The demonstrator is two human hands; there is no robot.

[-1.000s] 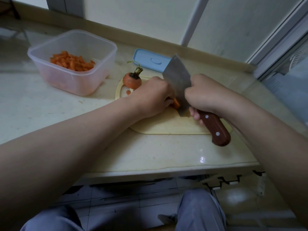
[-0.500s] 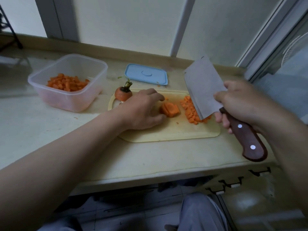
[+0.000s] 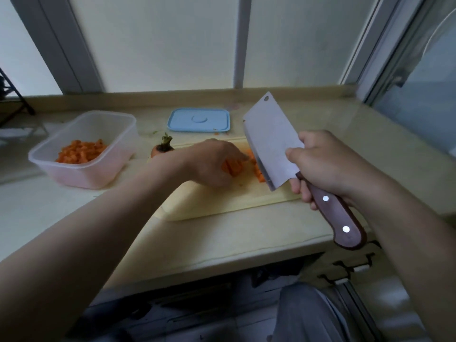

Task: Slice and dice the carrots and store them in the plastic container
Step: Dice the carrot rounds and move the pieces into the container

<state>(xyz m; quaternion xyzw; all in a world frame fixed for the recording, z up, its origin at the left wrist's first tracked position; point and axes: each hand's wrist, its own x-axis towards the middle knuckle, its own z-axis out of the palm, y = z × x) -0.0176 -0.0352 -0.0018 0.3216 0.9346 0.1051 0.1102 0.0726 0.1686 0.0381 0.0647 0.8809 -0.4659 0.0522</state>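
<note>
Dicing looks to be the step in hand in the head view, the only one. The right hand (image 3: 328,164) grips the cleaver (image 3: 269,141) by its wooden handle, thumb on the flat of the blade. It holds the cleaver tilted above the board (image 3: 222,206), clear of the food. The left hand (image 3: 212,164) has its fingers curled over a carrot chunk (image 3: 233,169) mid-board and holds it down. The picture is blurred there, so I cannot tell how the chunk is already cut. A few dice (image 3: 259,174) lie just beside the chunk, under the blade's edge. A carrot top (image 3: 161,150) with its green stub sits at the board's far left corner. The tub (image 3: 98,174) stands on the worktop (image 3: 234,238) left of the board, with cut carrot (image 3: 81,151) across its bottom. Its blue lid (image 3: 198,119) lies flat behind the board.

The task seems well along but not done: this chunk is to be cut, then the dice moved to the tub. The next move calls for the blade to come down square across the chunk, close to the left fingertips. Those should be tucked back and the chunk held firm.
</note>
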